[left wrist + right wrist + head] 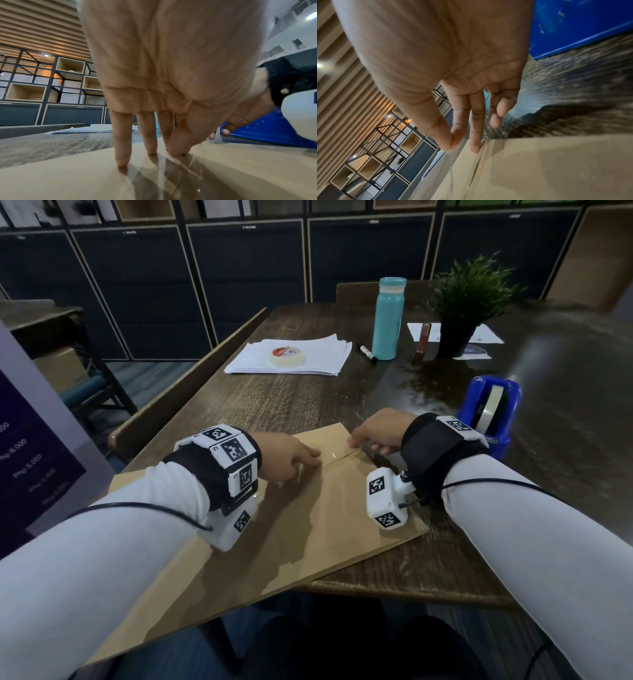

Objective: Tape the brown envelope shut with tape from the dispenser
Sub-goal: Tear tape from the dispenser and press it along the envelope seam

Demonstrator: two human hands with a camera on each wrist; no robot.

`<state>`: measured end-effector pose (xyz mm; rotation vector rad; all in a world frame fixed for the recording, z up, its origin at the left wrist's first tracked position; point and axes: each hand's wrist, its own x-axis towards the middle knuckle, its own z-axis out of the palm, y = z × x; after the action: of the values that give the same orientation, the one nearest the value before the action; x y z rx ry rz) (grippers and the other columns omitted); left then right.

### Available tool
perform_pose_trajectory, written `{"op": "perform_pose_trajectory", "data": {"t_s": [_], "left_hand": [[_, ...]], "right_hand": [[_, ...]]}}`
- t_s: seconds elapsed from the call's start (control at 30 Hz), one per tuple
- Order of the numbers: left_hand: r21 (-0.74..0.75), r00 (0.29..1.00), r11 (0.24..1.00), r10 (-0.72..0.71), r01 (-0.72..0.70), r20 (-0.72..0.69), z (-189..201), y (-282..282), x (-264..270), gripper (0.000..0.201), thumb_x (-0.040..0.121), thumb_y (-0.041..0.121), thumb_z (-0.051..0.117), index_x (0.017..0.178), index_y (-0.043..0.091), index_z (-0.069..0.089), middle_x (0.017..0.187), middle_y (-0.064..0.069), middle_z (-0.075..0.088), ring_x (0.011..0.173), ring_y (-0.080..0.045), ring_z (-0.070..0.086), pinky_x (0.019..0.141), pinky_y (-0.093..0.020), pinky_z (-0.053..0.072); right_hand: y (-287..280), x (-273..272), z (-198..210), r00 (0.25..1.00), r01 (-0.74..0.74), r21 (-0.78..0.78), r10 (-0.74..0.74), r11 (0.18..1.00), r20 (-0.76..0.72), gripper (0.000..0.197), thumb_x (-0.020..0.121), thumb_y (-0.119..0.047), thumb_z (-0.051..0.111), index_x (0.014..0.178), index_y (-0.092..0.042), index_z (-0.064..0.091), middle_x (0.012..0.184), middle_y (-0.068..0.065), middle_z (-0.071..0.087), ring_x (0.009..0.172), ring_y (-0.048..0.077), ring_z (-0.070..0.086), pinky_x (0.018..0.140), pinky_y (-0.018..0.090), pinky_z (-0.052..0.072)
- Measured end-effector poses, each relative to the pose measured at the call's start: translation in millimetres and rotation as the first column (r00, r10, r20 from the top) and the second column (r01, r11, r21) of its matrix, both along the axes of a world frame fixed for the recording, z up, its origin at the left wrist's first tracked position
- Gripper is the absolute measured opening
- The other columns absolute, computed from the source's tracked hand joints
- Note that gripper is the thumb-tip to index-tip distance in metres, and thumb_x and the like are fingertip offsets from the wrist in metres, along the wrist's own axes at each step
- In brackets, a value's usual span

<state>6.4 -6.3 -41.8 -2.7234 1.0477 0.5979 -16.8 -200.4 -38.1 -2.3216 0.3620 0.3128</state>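
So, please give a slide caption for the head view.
Both hands press clear tape along the envelope flap, dispenser nearby.

head looks down; wrists close, sharing envelope [308, 508]

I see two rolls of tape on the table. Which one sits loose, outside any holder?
The loose tape roll with the red label, lying flat on the stack of white papers. The other roll stands inside the blue dispenser.

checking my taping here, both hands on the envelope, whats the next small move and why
Probably lay the right hand end down: it pinches the clear tape strip at the brown envelope edge, while left hand fingertips press the other end along the flap seam.
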Motion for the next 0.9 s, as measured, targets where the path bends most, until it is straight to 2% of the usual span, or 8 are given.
{"op": "perform_pose_trajectory", "data": {"t_s": [0.13,0.2,0.4,0.47,0.6,0.7,0.77,0.9], "left_hand": [[-0.013,1.0,1.0,-0.008,0.008,0.001,1,0,-1,0.061,0.09,0.004,0.039,0.144,0.03,0.039,0.156,0.018,0.024,0.141,-0.011,0.031,0.116,-0.03,0.024],[-0.013,1.0,1.0,-0.006,0.006,0.001,1,0,-2,0.06,0.09,0.004,0.04,0.144,0.03,0.04,0.156,0.018,0.024,0.14,-0.012,0.031,0.116,-0.03,0.024],[-0.015,1.0,1.0,0.006,-0.006,-0.004,1,0,-2,0.059,0.09,0.003,0.041,0.143,0.029,0.042,0.156,0.017,0.026,0.14,-0.012,0.032,0.116,-0.03,0.026],[-0.016,1.0,1.0,0.007,-0.007,-0.006,2,0,-3,0.059,0.09,0.003,0.041,0.143,0.029,0.042,0.156,0.017,0.026,0.14,-0.012,0.032,0.116,-0.029,0.026],[-0.018,1.0,1.0,0.02,-0.02,-0.019,4,-1,-5,0.061,0.089,0.001,0.041,0.144,0.029,0.041,0.156,0.018,0.024,0.141,-0.012,0.031,0.116,-0.03,0.024],[-0.021,1.0,1.0,0.021,-0.022,-0.023,6,-1,-6,0.062,0.089,0.0,0.04,0.144,0.029,0.041,0.156,0.017,0.024,0.141,-0.012,0.03,0.115,-0.027,0.023],[-0.025,0.999,0.999,0.022,-0.023,-0.024,6,-1,-7,0.063,0.088,-0.002,0.04,0.144,0.028,0.041,0.156,0.017,0.024,0.141,-0.012,0.029,0.114,-0.025,0.021],[-0.023,0.999,0.999,0.022,-0.022,-0.026,6,-1,-7,0.064,0.088,-0.002,0.04,0.145,0.028,0.04,0.156,0.017,0.024,0.141,-0.012,0.03,0.115,-0.027,0.023]], "right_hand": [[0,6,-3,1.0,0.004,-0.042,-0.004,0.999,-0.004,0.032,0.08,-0.026,0.072,0.101,-0.005,0.064,0.066,0.004,0.051,0.056,0.015,0.044,0.053,0.024,0.036],[0,8,-4,1.0,-0.009,-0.058,0.008,0.998,-0.014,0.031,0.08,-0.028,0.072,0.1,-0.005,0.063,0.065,0.005,0.051,0.055,0.015,0.043,0.054,0.024,0.036],[-1,13,-5,0.998,-0.046,-0.092,0.043,0.995,-0.037,0.024,0.081,-0.031,0.071,0.075,-0.011,0.058,0.06,0.003,0.05,0.05,0.014,0.041,0.053,0.024,0.035],[-1,14,-5,0.998,-0.053,-0.091,0.049,0.994,-0.044,0.025,0.082,-0.03,0.071,0.071,-0.012,0.057,0.058,0.003,0.049,0.049,0.014,0.04,0.052,0.024,0.035],[-1,12,-3,0.996,-0.076,-0.073,0.072,0.994,-0.059,0.021,0.084,-0.029,0.069,0.076,-0.01,0.061,0.06,0.003,0.049,0.05,0.013,0.04,0.051,0.023,0.034],[-1,10,1,0.995,-0.059,0.042,0.062,0.997,-0.074,0.022,0.087,-0.025,0.065,0.098,-0.007,0.07,0.065,-0.001,0.055,0.054,0.01,0.037,0.05,0.019,0.031],[0,9,3,0.994,-0.049,0.123,0.061,0.991,-0.092,0.026,0.091,-0.022,0.061,0.109,-0.004,0.067,0.069,-0.004,0.061,0.053,0.01,0.033,0.048,0.018,0.028],[-1,9,5,0.991,-0.078,0.114,0.09,0.99,-0.103,0.021,0.091,-0.021,0.061,0.104,-0.005,0.066,0.048,-0.011,0.062,0.053,0.011,0.032,0.05,0.02,0.028]]}}
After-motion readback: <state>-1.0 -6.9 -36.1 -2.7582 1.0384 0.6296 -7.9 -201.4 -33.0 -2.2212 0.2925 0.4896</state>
